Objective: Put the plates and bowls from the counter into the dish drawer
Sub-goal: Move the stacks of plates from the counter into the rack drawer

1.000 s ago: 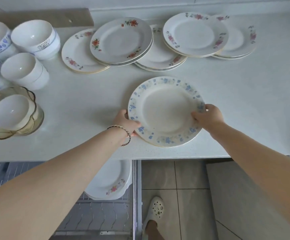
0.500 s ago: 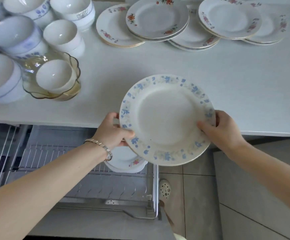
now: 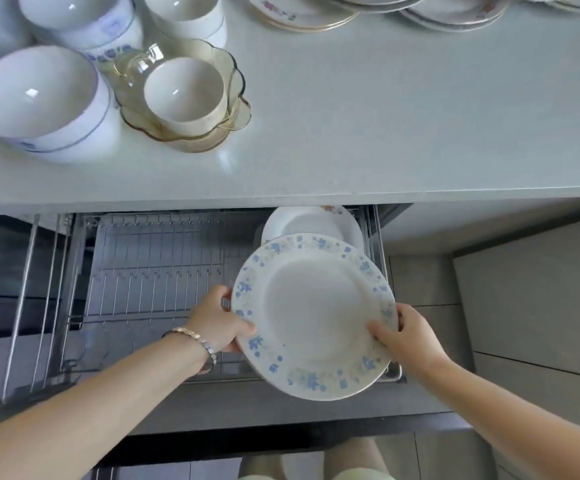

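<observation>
A white plate with a blue flower rim [image 3: 311, 315] hangs over the right end of the open wire dish drawer [image 3: 150, 271]. My left hand [image 3: 217, 320] grips its left edge, my right hand [image 3: 408, 337] grips its right edge. Behind it, a white plate with red flowers [image 3: 311, 221] stands in the drawer's rack. On the counter [image 3: 385, 126], several white bowls [image 3: 39, 98] sit at the left, one small bowl [image 3: 183, 91] inside an amber glass dish [image 3: 212, 133]. Floral plates [image 3: 302, 15] lie at the back edge.
A second wire rack [image 3: 39, 289] shows at the drawer's left. Grey cabinet fronts [image 3: 537, 306] stand to the right of the drawer. The counter's front edge overhangs the drawer's back.
Both hands have carried the blue-rimmed plate off the counter and down over the drawer's right end. The view has tilted down toward the drawer.
</observation>
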The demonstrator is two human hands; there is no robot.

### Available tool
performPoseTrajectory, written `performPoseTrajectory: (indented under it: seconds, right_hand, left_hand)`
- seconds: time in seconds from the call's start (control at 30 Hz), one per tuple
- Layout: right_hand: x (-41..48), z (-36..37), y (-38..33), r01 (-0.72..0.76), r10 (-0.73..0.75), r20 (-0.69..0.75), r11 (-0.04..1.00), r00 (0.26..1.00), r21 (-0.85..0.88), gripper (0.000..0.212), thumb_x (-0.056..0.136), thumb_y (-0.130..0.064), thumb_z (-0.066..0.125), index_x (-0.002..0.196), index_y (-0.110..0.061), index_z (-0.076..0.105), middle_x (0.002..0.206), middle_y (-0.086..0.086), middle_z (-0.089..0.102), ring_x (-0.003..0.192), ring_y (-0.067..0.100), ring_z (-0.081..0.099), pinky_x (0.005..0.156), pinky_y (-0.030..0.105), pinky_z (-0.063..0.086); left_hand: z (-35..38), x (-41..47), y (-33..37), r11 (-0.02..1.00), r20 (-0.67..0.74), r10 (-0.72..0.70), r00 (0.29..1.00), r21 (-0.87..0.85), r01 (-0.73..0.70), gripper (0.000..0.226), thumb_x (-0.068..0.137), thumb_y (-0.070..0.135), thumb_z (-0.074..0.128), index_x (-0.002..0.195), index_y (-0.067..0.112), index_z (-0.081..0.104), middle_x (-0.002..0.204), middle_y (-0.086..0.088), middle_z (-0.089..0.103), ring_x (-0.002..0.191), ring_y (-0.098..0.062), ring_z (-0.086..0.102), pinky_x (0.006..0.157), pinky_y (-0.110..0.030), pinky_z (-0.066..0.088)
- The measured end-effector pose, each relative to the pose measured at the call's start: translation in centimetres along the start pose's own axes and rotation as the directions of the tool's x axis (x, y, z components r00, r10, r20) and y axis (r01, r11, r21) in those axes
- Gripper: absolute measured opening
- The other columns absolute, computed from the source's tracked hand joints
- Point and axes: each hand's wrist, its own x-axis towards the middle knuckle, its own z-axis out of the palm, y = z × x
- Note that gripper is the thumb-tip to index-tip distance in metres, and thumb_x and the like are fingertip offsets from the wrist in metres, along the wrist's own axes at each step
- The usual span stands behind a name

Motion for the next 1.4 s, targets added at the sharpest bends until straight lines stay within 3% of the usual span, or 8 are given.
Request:
performPoseTrajectory:
  seconds: [0.2, 0.4, 0.53, 0.67, 0.9, 1.1, 1.27, 1.4]
  right_hand:
    - [6.9, 3.6, 0.7, -0.166, 0.173, -0.051, 0.98, 0.984, 0.112, 0.029, 0.081, -0.007, 0.06, 0.108, 0.001, 0.061, 0.094, 0.017, 0.068, 0.079, 0.026, 0.061, 0.084, 0.045, 0.055]
    - [12.0, 5.3, 0.2, -0.208, 0.237, -0.103, 0.95, 0.966, 0.234, 0.048, 0.086, -0.006, 0.057, 0.133, -0.008, 0.047, 0.083, 0.006, 0.058, 0.078, 0.023, 0.056, 0.082, 0.033, 0.05]
    - [14.6, 6.7, -0.2, -0.187, 0.241, -0.165, 0.94, 0.957, 0.286, 0.048, 0.082, -0.008, 0.058, 0.129, -0.013, 0.053, 0.102, 0.01, 0.065, 0.087, 0.027, 0.063, 0.086, 0.04, 0.055]
    - [15.9, 7.6, -1.0, -0.18, 0.246, -0.231, 0.945, 0.942, 0.274, 0.043, 0.09, -0.01, 0.05, 0.132, -0.017, 0.049, 0.111, 0.01, 0.061, 0.079, 0.024, 0.053, 0.051, 0.019, 0.039]
    - [15.7, 8.1, -1.6, -0.182, 0.218, -0.3, 0.973, 0.929, 0.143, 0.046, 0.089, 0.001, 0.042, 0.134, -0.006, 0.046, 0.138, 0.014, 0.037, 0.085, 0.028, 0.048, 0.072, 0.022, 0.031]
    - [16.1, 7.4, -0.5, -0.08, 0.104, -0.302, 0.993, 0.948, 0.092, 0.025, 0.088, -0.002, 0.043, 0.109, -0.003, 0.056, 0.123, 0.016, 0.05, 0.076, 0.024, 0.044, 0.064, 0.021, 0.029]
    - [17.1, 8.1, -0.6, -0.117, 0.176, -0.229, 0.961, 0.957, 0.25, 0.038, 0.092, -0.006, 0.038, 0.128, -0.007, 0.046, 0.124, 0.014, 0.057, 0.088, 0.024, 0.048, 0.069, 0.024, 0.035]
    - [18.1, 8.2, -0.8, -0.122, 0.192, -0.207, 0.944, 0.959, 0.306, 0.045, 0.091, -0.004, 0.037, 0.136, -0.011, 0.038, 0.127, 0.012, 0.057, 0.089, 0.022, 0.047, 0.074, 0.026, 0.033]
  left_hand:
    - [1.9, 8.0, -1.1, 0.999, -0.031, -0.044, 0.999, 0.019, 0.045, 0.054, 0.078, -0.012, 0.06, 0.125, 0.009, 0.044, 0.109, -0.012, 0.061, 0.092, -0.029, 0.064, 0.074, -0.04, 0.059]
    - [3.2, 14.3, 0.0, 0.997, -0.107, 0.0, 0.994, 0.082, 0.009, 0.064, 0.077, -0.012, 0.062, 0.134, 0.008, 0.041, 0.13, -0.012, 0.056, 0.11, -0.033, 0.06, 0.09, -0.047, 0.054]
    - [3.5, 18.0, 1.2, 0.986, -0.186, -0.005, 0.983, 0.16, 0.036, 0.06, 0.079, -0.011, 0.062, 0.134, 0.005, 0.043, 0.129, -0.013, 0.058, 0.113, -0.031, 0.059, 0.093, -0.037, 0.052]
    - [3.6, 20.7, 1.9, 0.953, -0.271, 0.035, 0.962, 0.298, 0.05, 0.043, 0.084, -0.004, 0.058, 0.125, 0.005, 0.05, 0.126, -0.009, 0.059, 0.106, -0.025, 0.059, 0.084, -0.023, 0.046]
    - [4.7, 22.4, 2.2, 0.941, -0.377, 0.083, 0.922, 0.335, 0.052, 0.039, 0.086, 0.003, 0.047, 0.125, 0.012, 0.05, 0.131, -0.013, 0.051, 0.116, -0.029, 0.055, 0.099, -0.037, 0.047]
    - [4.9, 22.4, 0.8, 0.987, -0.267, 0.156, 0.951, 0.008, -0.159, 0.057, 0.082, 0.002, 0.045, 0.136, 0.02, 0.043, 0.128, -0.006, 0.059, 0.102, -0.025, 0.062, 0.072, -0.028, 0.052]
    - [7.2, 21.1, 1.1, 0.876, -0.178, -0.108, 0.978, -0.482, 0.009, 0.061, 0.09, 0.03, 0.048, 0.145, 0.025, 0.023, 0.136, -0.008, 0.048, 0.114, -0.03, 0.055, 0.097, -0.047, 0.045]
    - [7.5, 25.4, -0.8, 0.8, -0.117, -0.215, 0.97, -0.59, 0.106, 0.084, 0.055, 0.058, 0.054, 0.133, 0.031, 0.043, 0.127, -0.009, 0.058, 0.111, -0.033, 0.06, 0.097, -0.059, 0.042]
